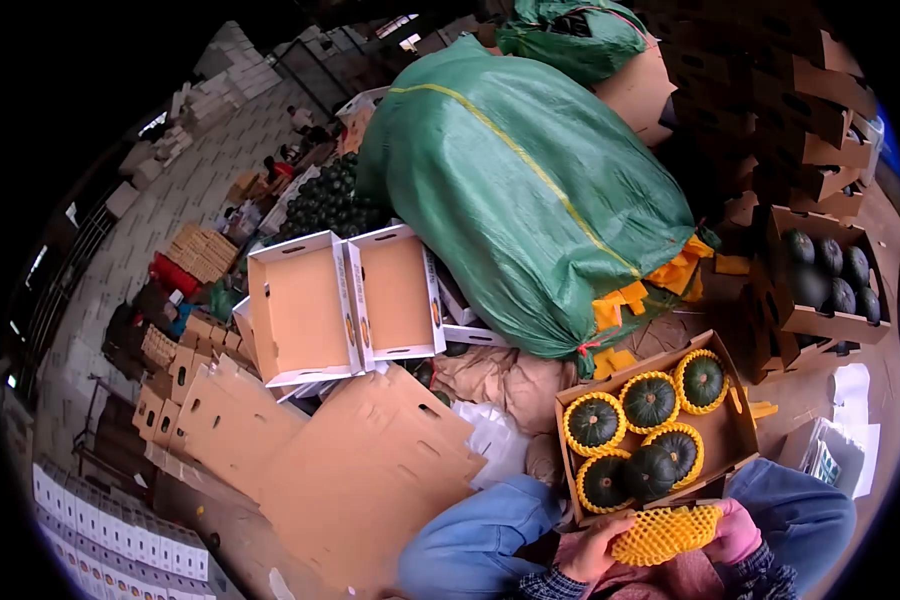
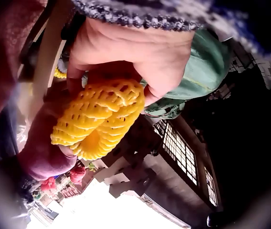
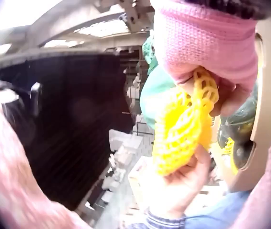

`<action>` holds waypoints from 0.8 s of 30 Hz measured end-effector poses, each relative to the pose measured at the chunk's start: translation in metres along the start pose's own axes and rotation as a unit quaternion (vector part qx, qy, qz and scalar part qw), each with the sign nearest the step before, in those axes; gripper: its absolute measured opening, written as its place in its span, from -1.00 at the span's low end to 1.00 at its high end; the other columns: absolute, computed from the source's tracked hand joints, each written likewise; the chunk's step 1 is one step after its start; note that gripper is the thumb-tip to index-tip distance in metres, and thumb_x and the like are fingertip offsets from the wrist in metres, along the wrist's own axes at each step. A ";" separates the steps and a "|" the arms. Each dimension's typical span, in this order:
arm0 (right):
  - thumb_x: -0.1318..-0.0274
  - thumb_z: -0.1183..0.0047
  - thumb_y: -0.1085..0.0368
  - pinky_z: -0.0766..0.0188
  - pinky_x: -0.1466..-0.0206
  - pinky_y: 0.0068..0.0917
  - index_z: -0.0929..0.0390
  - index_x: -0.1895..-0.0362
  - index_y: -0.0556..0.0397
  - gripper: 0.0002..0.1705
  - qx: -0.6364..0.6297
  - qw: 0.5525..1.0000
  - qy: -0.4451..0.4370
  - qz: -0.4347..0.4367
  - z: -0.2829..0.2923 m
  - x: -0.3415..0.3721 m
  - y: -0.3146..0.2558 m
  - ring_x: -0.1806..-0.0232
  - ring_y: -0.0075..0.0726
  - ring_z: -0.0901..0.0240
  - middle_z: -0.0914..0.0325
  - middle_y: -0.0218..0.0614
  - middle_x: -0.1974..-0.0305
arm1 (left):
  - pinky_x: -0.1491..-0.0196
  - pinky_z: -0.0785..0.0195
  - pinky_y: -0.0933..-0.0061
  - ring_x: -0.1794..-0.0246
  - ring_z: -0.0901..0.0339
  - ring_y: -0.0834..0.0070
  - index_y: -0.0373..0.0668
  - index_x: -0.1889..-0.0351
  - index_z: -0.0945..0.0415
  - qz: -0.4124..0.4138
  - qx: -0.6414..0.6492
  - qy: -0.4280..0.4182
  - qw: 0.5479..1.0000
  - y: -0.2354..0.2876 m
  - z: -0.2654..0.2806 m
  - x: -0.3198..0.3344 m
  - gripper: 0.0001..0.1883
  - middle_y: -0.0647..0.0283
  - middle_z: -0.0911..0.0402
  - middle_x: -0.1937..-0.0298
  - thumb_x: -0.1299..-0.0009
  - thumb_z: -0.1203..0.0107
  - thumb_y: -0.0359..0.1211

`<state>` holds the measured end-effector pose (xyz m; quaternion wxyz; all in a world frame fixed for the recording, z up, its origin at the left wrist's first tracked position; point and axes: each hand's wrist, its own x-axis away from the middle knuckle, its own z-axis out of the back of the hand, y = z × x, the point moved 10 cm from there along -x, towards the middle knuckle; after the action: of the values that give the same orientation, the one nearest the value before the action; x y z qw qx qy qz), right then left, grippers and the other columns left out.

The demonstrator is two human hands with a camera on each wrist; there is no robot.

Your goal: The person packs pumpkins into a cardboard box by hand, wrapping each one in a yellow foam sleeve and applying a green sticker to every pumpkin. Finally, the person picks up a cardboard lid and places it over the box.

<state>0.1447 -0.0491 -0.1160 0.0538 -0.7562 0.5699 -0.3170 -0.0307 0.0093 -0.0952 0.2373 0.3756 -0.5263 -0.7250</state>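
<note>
A yellow foam net sleeve (image 1: 667, 535) stretches between both hands at the lap. My bare left hand (image 1: 592, 553) grips one end, its thumb and fingers around the mesh in the left wrist view. At the other end my right hand (image 1: 736, 531), in a pink glove with bare fingertips, pinches the gathered mesh (image 3: 205, 88). Just beyond the hands sits an open cardboard box (image 1: 722, 436) holding dark green squashes. Several, such as this netted squash (image 1: 703, 381), wear yellow sleeves. One bare squash (image 1: 652, 472) lies at the near side, against the netted ones.
A big green sack (image 1: 530, 190) stands beyond the box, yellow sleeves (image 1: 620, 305) spilling from its mouth. Flattened cardboard (image 1: 360, 480) and white-edged trays (image 1: 305, 310) lie to the left. Another box of squashes (image 1: 820, 318) is stacked at right, near white papers (image 1: 850, 440).
</note>
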 end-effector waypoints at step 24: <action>-0.04 -0.35 0.38 -0.45 -0.07 -0.45 -0.63 0.11 0.12 -0.70 0.235 0.964 -0.029 0.117 -0.013 -0.015 0.005 0.07 -0.41 -0.54 -0.59 -0.36 0.12 | 0.13 -0.40 0.35 0.19 -0.53 0.25 -0.26 0.18 -0.47 0.032 -0.114 0.135 0.984 0.062 -0.012 -0.038 -0.87 0.11 -0.54 0.21 -0.34 -0.12 -0.59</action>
<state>0.1312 -0.0337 -0.1147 0.2833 -0.6591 0.5622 -0.4114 -0.0013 0.0095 -0.0275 0.3702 0.4240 -0.4151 -0.7147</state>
